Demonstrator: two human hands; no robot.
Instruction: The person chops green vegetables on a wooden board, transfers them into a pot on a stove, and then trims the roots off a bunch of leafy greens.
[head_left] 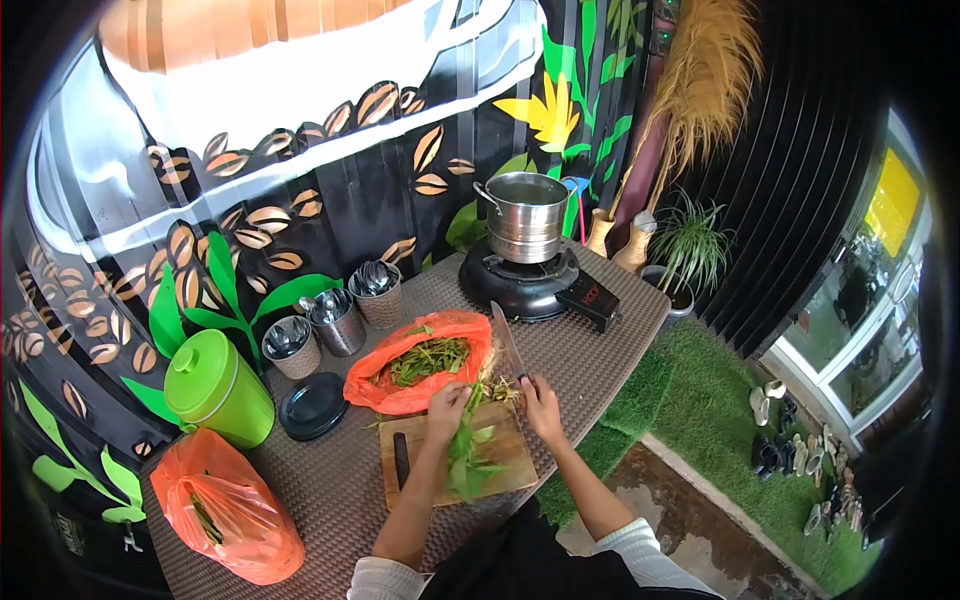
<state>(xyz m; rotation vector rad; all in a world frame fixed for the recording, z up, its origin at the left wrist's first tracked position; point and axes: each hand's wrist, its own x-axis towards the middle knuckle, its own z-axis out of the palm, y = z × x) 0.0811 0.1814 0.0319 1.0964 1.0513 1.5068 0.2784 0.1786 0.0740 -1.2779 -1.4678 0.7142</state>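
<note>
My left hand (447, 413) is closed around the upper part of a bunch of green leaves (468, 462), which hangs over the wooden cutting board (515, 455). In my right hand (540, 405) is a knife (507, 340), its blade pointing away from me toward the stove. Cut roots and stems (497, 392) lie between my hands at the board's far edge. Just beyond my left hand, an open orange bag (375, 362) holds green stems and leaves (432, 360).
A steel pot (527, 220) sits on a black stove (480, 283) at the back right. Three cutlery holders (338, 325), a black lid (312, 406), a green bin (228, 390) and a filled orange bag (255, 525) stand on the left.
</note>
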